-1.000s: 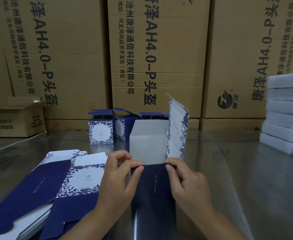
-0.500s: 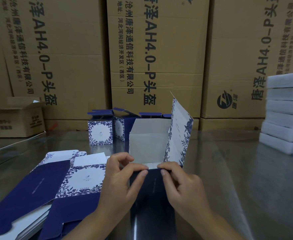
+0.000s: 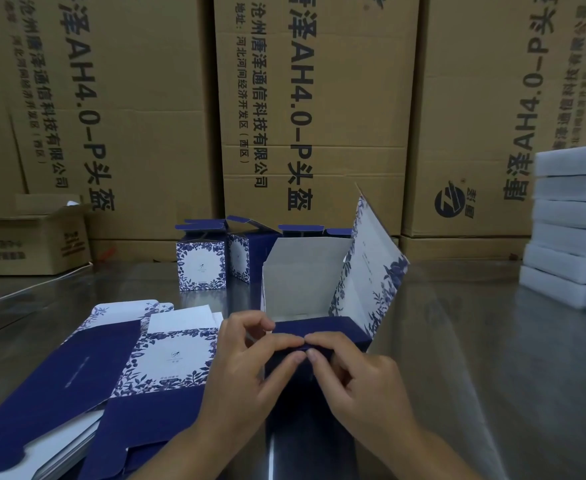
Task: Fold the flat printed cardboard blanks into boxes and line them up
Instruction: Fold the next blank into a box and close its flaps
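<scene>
Tall brown cartons [image 3: 319,98] with dark printed characters stood like a wall behind the shiny grey surface [image 3: 475,341]. A small open carton [image 3: 32,244] sat at the far left, and a stack of white slabs [image 3: 571,216] at the right. The light was dim.

Head camera looks forward and down, close over the table [image 3: 464,341], facing cartons [image 3: 336,109].

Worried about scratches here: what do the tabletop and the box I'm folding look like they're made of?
The tabletop looks like brushed or polished metal, possibly stainless: grey, glossy, mirroring the cartons. The half-folded box looks like thin printed paperboard: matte white inside, navy outside, sharp creases.
</scene>
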Demonstrator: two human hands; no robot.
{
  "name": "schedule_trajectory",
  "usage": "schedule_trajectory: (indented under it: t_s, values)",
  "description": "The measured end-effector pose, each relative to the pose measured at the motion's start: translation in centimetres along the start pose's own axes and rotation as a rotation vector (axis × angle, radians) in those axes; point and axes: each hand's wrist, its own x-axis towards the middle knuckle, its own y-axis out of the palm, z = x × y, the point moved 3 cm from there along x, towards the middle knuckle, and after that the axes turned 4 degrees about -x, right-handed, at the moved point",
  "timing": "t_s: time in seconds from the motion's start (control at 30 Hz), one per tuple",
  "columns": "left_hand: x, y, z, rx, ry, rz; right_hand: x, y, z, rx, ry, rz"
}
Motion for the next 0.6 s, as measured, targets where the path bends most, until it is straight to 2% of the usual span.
schedule_trajectory:
  t_s: [0.6]
  values:
    - [-0.1, 0.4, 1.1, 0.102, 0.077, 0.041, -0.2, 0.3, -1.7, -0.184, -0.097, -0.023]
